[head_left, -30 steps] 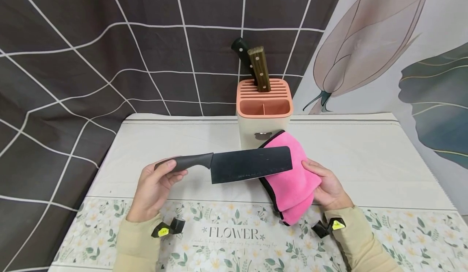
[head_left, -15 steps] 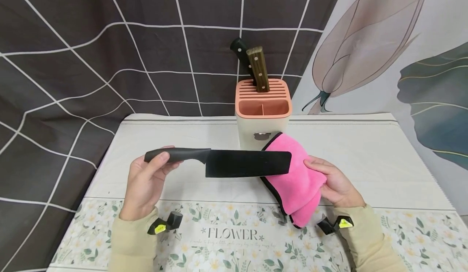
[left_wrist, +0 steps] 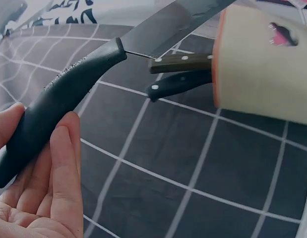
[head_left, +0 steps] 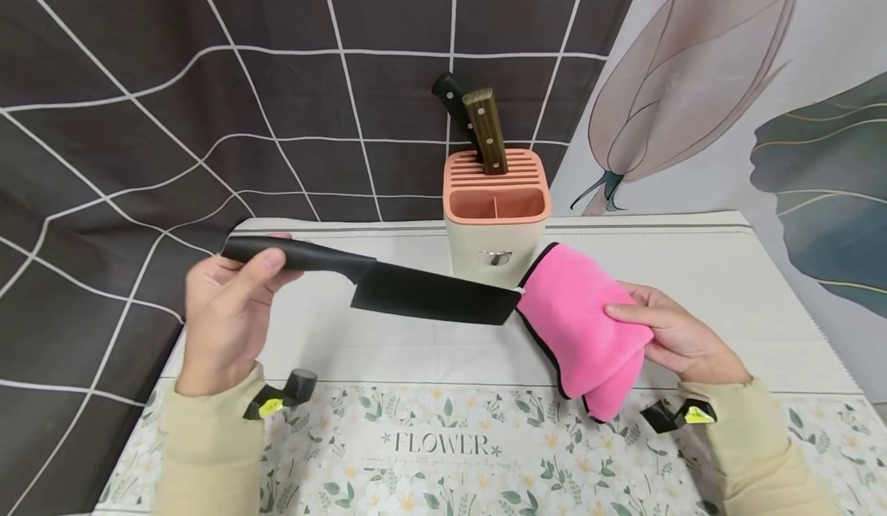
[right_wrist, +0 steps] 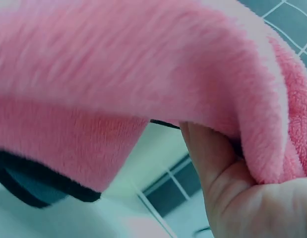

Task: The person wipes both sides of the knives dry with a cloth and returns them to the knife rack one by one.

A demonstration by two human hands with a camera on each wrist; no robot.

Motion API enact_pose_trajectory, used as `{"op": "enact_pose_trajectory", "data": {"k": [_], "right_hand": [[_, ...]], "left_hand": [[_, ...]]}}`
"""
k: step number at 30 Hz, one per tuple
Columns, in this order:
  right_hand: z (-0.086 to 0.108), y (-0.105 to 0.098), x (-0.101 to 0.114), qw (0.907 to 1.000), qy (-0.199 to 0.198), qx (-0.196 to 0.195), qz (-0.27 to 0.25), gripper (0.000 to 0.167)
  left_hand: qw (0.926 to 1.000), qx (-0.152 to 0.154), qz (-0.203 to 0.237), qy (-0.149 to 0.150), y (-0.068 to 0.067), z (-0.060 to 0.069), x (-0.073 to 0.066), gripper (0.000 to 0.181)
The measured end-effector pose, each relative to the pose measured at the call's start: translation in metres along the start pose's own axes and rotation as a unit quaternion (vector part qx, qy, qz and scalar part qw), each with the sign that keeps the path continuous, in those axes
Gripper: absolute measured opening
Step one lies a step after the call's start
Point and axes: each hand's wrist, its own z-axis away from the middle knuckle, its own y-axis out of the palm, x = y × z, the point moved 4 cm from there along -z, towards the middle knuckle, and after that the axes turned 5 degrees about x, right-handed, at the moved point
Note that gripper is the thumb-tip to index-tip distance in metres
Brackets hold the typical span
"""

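In the head view a black cleaver point(head_left: 436, 293) is held above the table, blade toward the right and tilted a little down. My left hand point(head_left: 232, 308) grips its handle point(left_wrist: 59, 104) between thumb and fingers, as the left wrist view also shows. A pink cloth point(head_left: 582, 323) with black edging hangs from my right hand point(head_left: 682, 335), which pinches it at its right side. The blade's tip meets the cloth's left edge in the head view; whether they touch I cannot tell. Folds of the cloth point(right_wrist: 118, 64) hide most of the right fingers in the right wrist view.
Behind the blade stands a cream knife block point(head_left: 478, 250) with an orange slotted top. Two knives sit in its slots, one with a wooden handle point(head_left: 487, 131), one with a black handle point(head_left: 449, 92). A flower-printed mat point(head_left: 436, 477) covers the table's front. A dark gridded backdrop rises behind.
My left hand has moved left and up with the cleaver, and its blade now slopes down to the right. My right hand has shifted right with the cloth, off the blade's face.
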Motion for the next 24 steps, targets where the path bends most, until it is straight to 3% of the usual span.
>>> {"op": "enact_pose_trajectory", "data": {"k": [3, 6, 15, 20, 22, 24], "right_hand": [[0.009, -0.004, 0.011, 0.9996, 0.004, -0.012, 0.024, 0.045], [0.018, -0.009, 0.021, 0.9968, 0.018, -0.048, 0.061, 0.045], [0.037, -0.023, 0.051, 0.9726, 0.049, -0.161, 0.161, 0.043], [0.048, -0.030, 0.066, 0.9461, 0.074, -0.225, 0.221, 0.040], [0.051, -0.032, 0.073, 0.9281, 0.087, -0.255, 0.257, 0.037], [0.054, -0.033, 0.082, 0.9004, 0.106, -0.283, 0.313, 0.034]], "left_hand": [[0.9997, 0.012, 0.011, 0.017, 0.005, -0.010, -0.015, 0.016], [0.9996, 0.013, 0.001, 0.027, 0.012, -0.022, -0.028, 0.017], [0.9965, 0.029, -0.071, 0.033, 0.036, -0.053, -0.054, 0.023], [0.9984, 0.037, -0.041, 0.011, 0.044, -0.069, -0.060, 0.022], [0.9989, 0.039, -0.024, 0.008, 0.046, -0.075, -0.062, 0.021], [0.9989, 0.040, -0.022, 0.011, 0.048, -0.080, -0.065, 0.020]]}}
